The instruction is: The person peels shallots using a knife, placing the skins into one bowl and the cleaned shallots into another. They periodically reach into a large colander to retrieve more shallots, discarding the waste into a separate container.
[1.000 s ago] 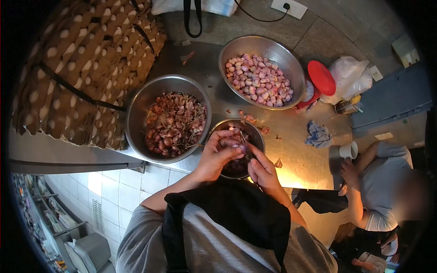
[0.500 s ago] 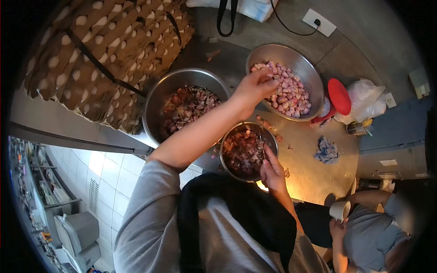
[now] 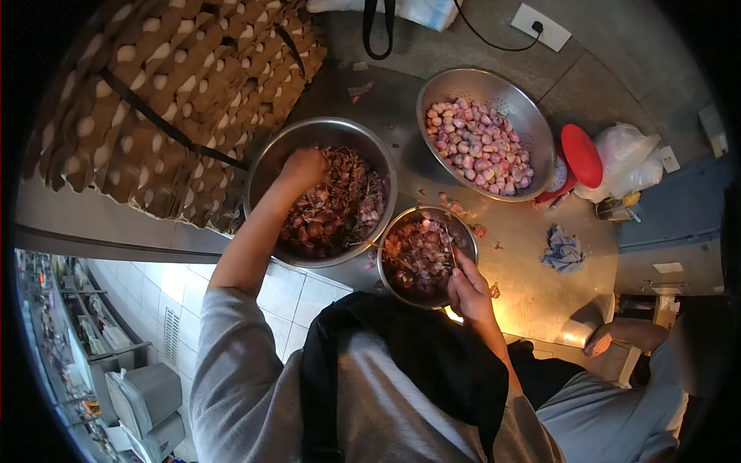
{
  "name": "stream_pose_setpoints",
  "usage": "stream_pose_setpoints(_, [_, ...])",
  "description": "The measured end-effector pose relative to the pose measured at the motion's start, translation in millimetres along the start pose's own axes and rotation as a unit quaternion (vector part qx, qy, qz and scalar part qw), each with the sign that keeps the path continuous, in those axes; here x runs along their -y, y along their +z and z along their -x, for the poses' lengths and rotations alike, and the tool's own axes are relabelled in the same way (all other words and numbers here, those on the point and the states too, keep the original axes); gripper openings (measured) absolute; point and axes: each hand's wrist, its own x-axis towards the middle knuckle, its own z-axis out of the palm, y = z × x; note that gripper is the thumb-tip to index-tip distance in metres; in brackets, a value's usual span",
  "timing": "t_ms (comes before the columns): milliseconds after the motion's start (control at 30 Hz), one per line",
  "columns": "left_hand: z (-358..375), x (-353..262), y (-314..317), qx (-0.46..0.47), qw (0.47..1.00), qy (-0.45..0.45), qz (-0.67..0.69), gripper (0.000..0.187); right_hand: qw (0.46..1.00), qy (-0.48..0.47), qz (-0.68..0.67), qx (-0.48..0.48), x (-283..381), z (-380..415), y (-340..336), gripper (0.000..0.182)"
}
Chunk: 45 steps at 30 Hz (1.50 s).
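Observation:
My left hand (image 3: 302, 168) reaches into the large steel bowl (image 3: 390, 166), over unpeeled shallots (image 3: 312, 230) with dry roots and skins. Its fingers are bent down and mostly hidden, so I cannot see whether they grip anything. My right hand (image 3: 469, 292) is closed around a small knife (image 3: 453, 251), whose blade lies over the smaller steel bowl (image 3: 384, 270). Papery reddish skins (image 3: 417, 251) fill that bowl. Beyond it, a steel colander (image 3: 532, 116) holds many peeled pink shallots (image 3: 480, 147).
Egg trays (image 3: 177, 108) tied with black straps stand at the left. Right of the colander are a red-topped scale (image 3: 582, 157), a plastic bag (image 3: 621, 158) and a crumpled cloth (image 3: 563, 249). Loose skins (image 3: 455, 207) lie on the steel counter (image 3: 525, 270). Another person's hand (image 3: 598, 339) is at the right.
My left hand has moved from above the colander down into the large bowl. My right hand stays at the small bowl with the knife. The other person has shifted, and their cup is out of sight.

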Motion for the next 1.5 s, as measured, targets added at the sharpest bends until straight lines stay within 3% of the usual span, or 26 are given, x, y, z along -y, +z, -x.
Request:
stream_pose_setpoints(100, [13,0,38,0.018,0.988,-0.046,0.146,0.028,1.0,0.011,0.009,-0.004,1,0,0,0.042])
stream_pose_setpoints(200, [9,-4,36,0.072,0.989,-0.034,0.128,0.031,1.0,0.015,0.01,-0.005,2,2,2,0.042])
stream_pose_setpoints(300, [22,0,19,0.033,0.982,0.028,0.186,0.033,1.0,0.002,0.022,-0.003,3,1,1,0.042])
stream_pose_setpoints(400, [27,2,10,-0.037,0.875,0.07,0.477,0.031,1.0,0.001,0.018,-0.009,4,6,1,0.042])
stream_pose_setpoints(500, [67,-37,-49,0.038,0.663,0.009,0.748,0.031,1.0,0.015,0.022,-0.003,14,8,4,0.042])
stream_pose_setpoints(567, [72,-48,-46,0.016,0.642,0.028,0.766,0.033,1.0,0.011,0.016,0.015,18,7,6,0.041])
stream_pose_setpoints(700, [78,-55,-42,-0.038,0.668,0.015,0.743,0.027,0.999,-0.016,0.013,0.03,20,9,12,0.041])
stream_pose_setpoints(800, [86,-75,-55,0.01,0.554,0.025,0.832,0.024,1.0,-0.012,0.004,0.016,19,12,12,0.04])
stream_pose_setpoints(900, [86,-89,-54,0.019,0.531,0.04,0.846,0.025,1.0,-0.01,0.007,0.01,21,12,12,0.04])
stream_pose_setpoints(1033, [81,-79,-38,-0.059,0.751,0.084,0.653,0.026,1.0,-0.018,0.005,0.015,25,15,11,0.041])
stream_pose_setpoints(1067, [81,-76,-35,-0.181,0.825,0.077,0.53,0.026,1.0,-0.017,0.005,0.005,25,15,11,0.041])
stream_pose_setpoints(1167, [90,-59,-45,-0.29,0.907,0.044,0.302,0.026,1.0,-0.005,0.002,-0.016,25,17,11,0.041])
stream_pose_setpoints(1233, [94,-48,-54,-0.284,0.932,0.006,0.225,0.027,1.0,0.007,-0.008,-0.019,27,17,12,0.041])
stream_pose_setpoints(1267, [97,-46,-59,-0.341,0.932,0.001,0.127,0.029,1.0,-0.003,-0.004,-0.014,25,15,12,0.041])
stream_pose_setpoints(1300, [101,-48,-69,-0.393,0.919,-0.002,0.026,0.03,1.0,-0.007,-0.004,-0.005,22,13,12,0.042])
stream_pose_setpoints(1400, [113,-61,-97,-0.461,0.886,0.006,-0.041,0.03,1.0,-0.026,-0.008,0.013,19,10,11,0.043])
stream_pose_setpoints(1433, [111,-67,-94,-0.419,0.89,0.05,0.172,0.03,0.999,-0.036,-0.011,0.017,19,10,12,0.044])
stream_pose_setpoints(1467, [109,-74,-87,-0.356,0.851,0.091,0.376,0.03,0.999,-0.046,-0.016,0.022,19,9,13,0.044])
stream_pose_setpoints(1500, [109,-84,-82,-0.274,0.77,0.129,0.561,0.03,0.998,-0.056,-0.018,0.023,24,11,17,0.045])
